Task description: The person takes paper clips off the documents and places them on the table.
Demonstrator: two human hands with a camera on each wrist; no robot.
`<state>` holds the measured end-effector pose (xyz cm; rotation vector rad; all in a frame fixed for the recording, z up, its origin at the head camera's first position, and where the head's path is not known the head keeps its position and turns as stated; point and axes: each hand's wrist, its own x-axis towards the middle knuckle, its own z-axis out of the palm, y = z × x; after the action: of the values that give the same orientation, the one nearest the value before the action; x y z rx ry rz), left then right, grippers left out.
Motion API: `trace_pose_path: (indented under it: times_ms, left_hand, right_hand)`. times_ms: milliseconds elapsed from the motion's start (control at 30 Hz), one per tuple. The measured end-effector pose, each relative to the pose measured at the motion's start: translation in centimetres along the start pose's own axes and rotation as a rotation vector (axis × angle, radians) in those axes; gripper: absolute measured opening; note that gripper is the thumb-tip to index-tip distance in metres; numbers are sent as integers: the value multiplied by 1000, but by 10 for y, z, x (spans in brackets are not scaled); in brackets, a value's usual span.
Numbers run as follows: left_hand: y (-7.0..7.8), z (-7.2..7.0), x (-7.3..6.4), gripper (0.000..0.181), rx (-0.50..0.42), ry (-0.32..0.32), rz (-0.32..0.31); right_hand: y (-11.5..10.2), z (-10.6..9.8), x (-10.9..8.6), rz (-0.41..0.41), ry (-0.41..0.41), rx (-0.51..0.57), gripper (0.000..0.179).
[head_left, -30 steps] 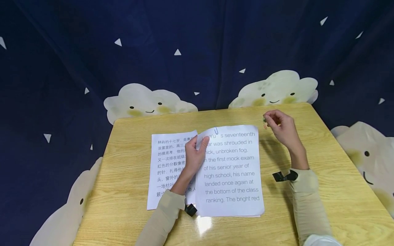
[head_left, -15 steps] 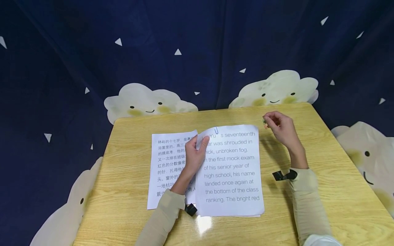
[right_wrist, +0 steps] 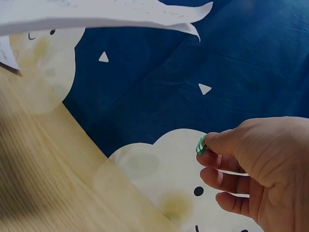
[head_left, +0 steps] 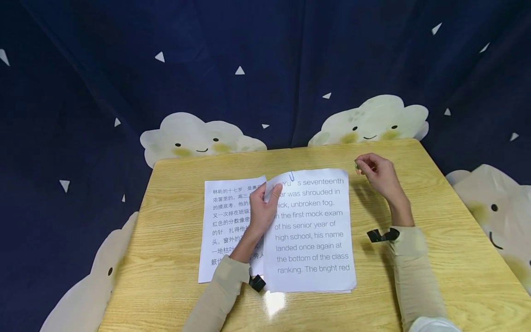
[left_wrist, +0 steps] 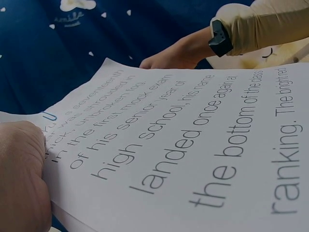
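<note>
Right hand pinches a green paper clip between thumb and forefinger, its other fingers loosely bent, over at the far right of the tabletop; just below the clip I see an orange-red bit, too small to make out. Left hand grips the left edge of the English-printed sheets, thumb on top. At their top edge, near that thumb, sits a blue paper clip. Chinese-printed sheets lie to the left, partly hidden by the left hand and forearm.
</note>
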<state>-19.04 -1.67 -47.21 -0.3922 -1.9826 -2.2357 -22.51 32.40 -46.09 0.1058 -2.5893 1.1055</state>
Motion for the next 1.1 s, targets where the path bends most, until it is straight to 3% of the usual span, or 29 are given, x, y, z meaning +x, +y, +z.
trace_pose_path:
  times_ms: [567,933,1100]
  left_hand:
    - [-1,0,1,22,15,-3,-22]
    - [-1,0,1,22,16,-1,-25]
    - [-17,0,3,24,19,9,-27]
  right_hand:
    - [19,6,0,-9,-14,-7,22]
    - [35,14,3,46,-34,-21,24]
    - [41,15,1,66,-50,-34,25]
